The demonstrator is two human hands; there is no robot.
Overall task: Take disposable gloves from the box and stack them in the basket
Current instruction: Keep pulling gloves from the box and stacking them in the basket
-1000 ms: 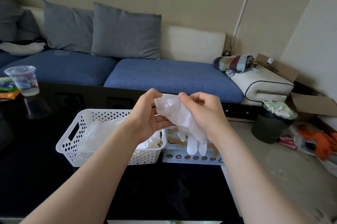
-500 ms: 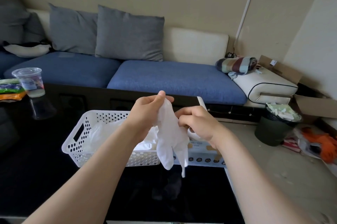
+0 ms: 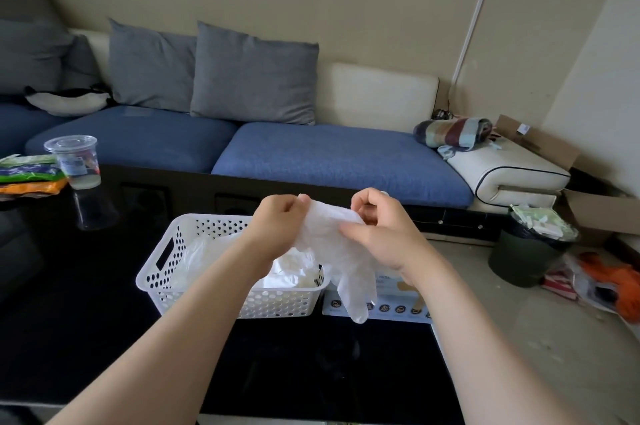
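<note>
Your left hand [image 3: 277, 227] and right hand [image 3: 384, 234] are raised close together above the dark, glossy worktop [image 3: 104, 338]. Between them they hold one thin white glove [image 3: 346, 268]. Your left grip is narrow, with thumb and fingertips pinching the cuff at its upper left corner. Your right grip is curled on the cuff's other side, with the fingers bent inward and the thumb lying across the face of the glove. Your knuckles hide the contact, so how many fingers actually hold the film is unclear.

The glove hangs cuff up from your two hands. Its fingers point down, and the tips dangle in front of the spot where the basket and the box meet.

The basket [image 3: 152, 272] is white perforated plastic with a handle slot in its left end. It sits on the worktop under your left forearm. A loose pile of gloves [image 3: 204, 251] lies inside it, crumpled rather than flat.

The box [image 3: 391, 308] stands just beside the basket on its right. It is pale, with a row of round icons along the lower front, and the hanging glove and your right wrist cover most of it.

A clear lidded cup [image 3: 74, 161] stands at the far left of the worktop, next to some bright packets [image 3: 27, 171].

Behind the worktop runs a blue sofa [image 3: 329, 154] with grey cushions [image 3: 252, 74]. A rolled striped blanket [image 3: 453, 132] lies at the sofa's right end.

On the floor to your right is a dark bin [image 3: 530, 258] heaped with paper. A cardboard carton [image 3: 606, 213] sits near it.
</note>
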